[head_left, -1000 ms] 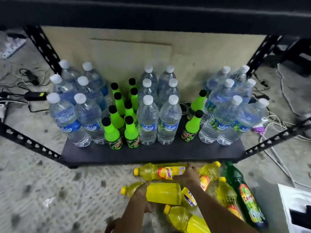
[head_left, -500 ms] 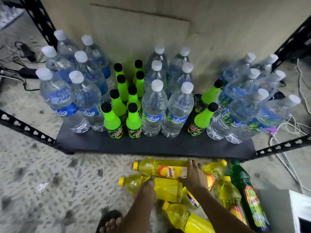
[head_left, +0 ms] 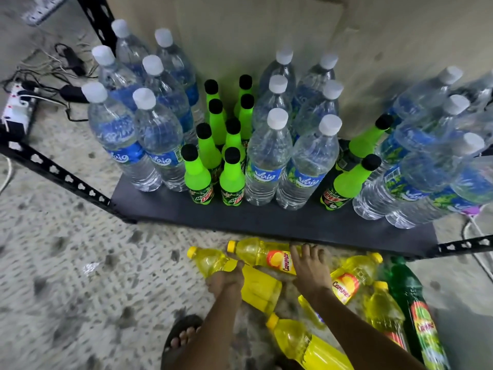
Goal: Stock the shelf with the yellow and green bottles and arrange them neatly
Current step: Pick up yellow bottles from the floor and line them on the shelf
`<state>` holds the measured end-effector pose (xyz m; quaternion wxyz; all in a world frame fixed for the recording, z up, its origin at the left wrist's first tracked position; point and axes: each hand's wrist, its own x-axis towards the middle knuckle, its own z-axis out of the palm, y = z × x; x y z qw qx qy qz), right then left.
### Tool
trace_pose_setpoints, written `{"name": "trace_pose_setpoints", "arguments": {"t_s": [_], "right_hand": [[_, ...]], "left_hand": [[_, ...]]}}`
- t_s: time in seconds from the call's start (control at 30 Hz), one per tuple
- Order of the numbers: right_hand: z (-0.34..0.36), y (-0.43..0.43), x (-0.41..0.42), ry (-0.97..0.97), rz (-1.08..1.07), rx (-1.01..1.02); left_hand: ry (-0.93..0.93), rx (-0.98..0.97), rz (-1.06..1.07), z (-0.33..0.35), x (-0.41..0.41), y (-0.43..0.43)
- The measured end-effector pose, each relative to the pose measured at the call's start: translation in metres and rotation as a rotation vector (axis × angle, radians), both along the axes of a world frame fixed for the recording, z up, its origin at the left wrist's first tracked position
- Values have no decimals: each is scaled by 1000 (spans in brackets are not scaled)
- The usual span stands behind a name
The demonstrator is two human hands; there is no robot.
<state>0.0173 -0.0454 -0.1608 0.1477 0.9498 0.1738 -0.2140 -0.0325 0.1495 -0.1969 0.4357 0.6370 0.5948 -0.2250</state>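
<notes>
Several yellow bottles lie on the floor in front of the dark shelf board (head_left: 266, 222). My left hand (head_left: 226, 279) grips one yellow bottle (head_left: 256, 287) around its upper body. My right hand (head_left: 309, 268) wraps over a second yellow bottle (head_left: 256, 253) with a red-orange label, just below the shelf's front edge. A dark green bottle (head_left: 410, 297) lies at the right of the pile. On the shelf stand small bright green bottles (head_left: 198, 174) with black caps, between groups of clear water bottles (head_left: 266, 158).
Black slotted rack rails (head_left: 61, 177) run along the left and right sides. A power strip (head_left: 16, 108) and tangled cables lie on the floor at the left. My sandalled foot (head_left: 181, 337) is near the bottom edge. The shelf's front strip is bare.
The camera has moved closer and lower toward the shelf. Both hands have closed around their yellow bottles, and the two bottles have shifted slightly up and left.
</notes>
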Motion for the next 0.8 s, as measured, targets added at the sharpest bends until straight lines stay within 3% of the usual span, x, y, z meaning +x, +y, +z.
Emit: {"name": "trace_pose_setpoints", "arguments": {"t_s": [0.23,0.47,0.8], "right_hand": [[-12,17,4,-14,-22,-39],[-9,18,8,1,-14,-12],[53,22,-13,130,-270,211]], "left_hand": [[-39,208,-84,29,1,0],[-77,126,-12,35,-16,-18],[-197,128,-56,95,-51,-1]]}}
